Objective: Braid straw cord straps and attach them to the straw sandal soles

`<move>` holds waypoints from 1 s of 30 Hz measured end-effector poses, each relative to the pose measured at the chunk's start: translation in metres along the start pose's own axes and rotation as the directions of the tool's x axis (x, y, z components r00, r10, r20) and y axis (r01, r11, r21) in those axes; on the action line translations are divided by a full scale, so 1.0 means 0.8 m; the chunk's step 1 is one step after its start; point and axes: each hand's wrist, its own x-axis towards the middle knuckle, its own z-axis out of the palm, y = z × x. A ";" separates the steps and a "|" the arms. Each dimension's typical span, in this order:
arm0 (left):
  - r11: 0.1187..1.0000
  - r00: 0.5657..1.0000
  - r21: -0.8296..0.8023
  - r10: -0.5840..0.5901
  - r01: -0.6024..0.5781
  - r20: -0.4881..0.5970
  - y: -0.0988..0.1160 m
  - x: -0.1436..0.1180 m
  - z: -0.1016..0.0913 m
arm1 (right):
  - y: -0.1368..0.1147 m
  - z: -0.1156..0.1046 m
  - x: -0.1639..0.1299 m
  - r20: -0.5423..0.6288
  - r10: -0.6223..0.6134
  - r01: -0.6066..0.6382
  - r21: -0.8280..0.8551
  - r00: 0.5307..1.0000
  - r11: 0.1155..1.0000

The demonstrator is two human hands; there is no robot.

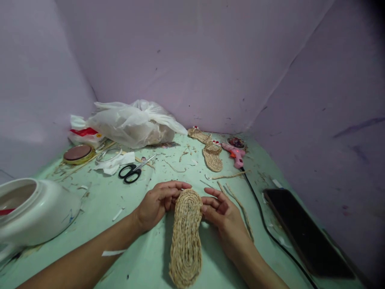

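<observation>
Between my hands is a slipper sole [187, 237] of coiled, braided straw-coloured fibre, its far end tilted up from the table. My left hand [159, 202] grips its upper left edge, with the fingertips partly hidden behind it. On the other side, my right hand [224, 218] pinches the upper right edge between thumb and fingers. Loose fibre strands [240, 204] lie just beyond my right hand. Farther back rest two small woven slippers, a nearer one [213, 158] and a farther one [199, 135], both with red and white beads.
A pink glue gun [236, 154] with a lit red light trails a black cord [261, 216] past a dark phone [303, 233]. Black-handled scissors [132, 171], tape rolls, a white plastic bag [135, 124] and a white pot [45, 212] stand left. Walls enclose the table.
</observation>
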 end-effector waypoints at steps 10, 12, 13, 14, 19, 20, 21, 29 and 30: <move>0.992 0.995 0.122 -0.002 0.014 -0.097 -0.004 -0.001 0.006 | 0.000 0.001 0.000 0.003 0.001 -0.001 -0.014 1.000 1.000; 0.986 0.992 0.168 0.006 0.016 -0.127 -0.006 0.000 0.006 | 0.000 0.001 0.001 0.002 0.009 -0.009 -0.011 1.000 1.000; 0.981 0.991 0.191 0.012 0.015 -0.136 -0.007 0.000 0.006 | 0.001 0.001 0.001 0.000 0.014 -0.014 -0.010 1.000 1.000; 0.978 0.990 0.211 0.021 0.009 -0.139 -0.007 0.000 0.006 | 0.001 0.001 0.001 -0.001 0.019 -0.019 -0.006 1.000 1.000; 0.960 0.975 0.278 0.086 -0.027 -0.203 -0.011 0.000 0.009 | 0.003 0.001 0.002 0.017 0.033 -0.033 -0.005 0.999 0.999; 0.954 0.970 0.297 0.100 -0.030 -0.223 -0.011 -0.001 0.010 | 0.004 0.001 0.003 0.017 0.034 -0.033 -0.016 0.999 0.999; 0.948 0.964 0.316 0.113 -0.033 -0.239 -0.011 -0.001 0.010 | 0.005 0.001 0.004 0.017 0.033 -0.033 -0.030 0.999 0.999; 0.914 0.958 0.405 0.139 -0.027 -0.251 -0.007 -0.002 0.016 | 0.009 0.000 0.005 0.018 0.022 -0.020 -0.094 1.000 0.995; 0.912 0.958 0.409 0.139 -0.026 -0.249 -0.007 -0.002 0.016 | 0.010 0.000 0.004 0.022 0.018 -0.016 -0.097 1.000 0.995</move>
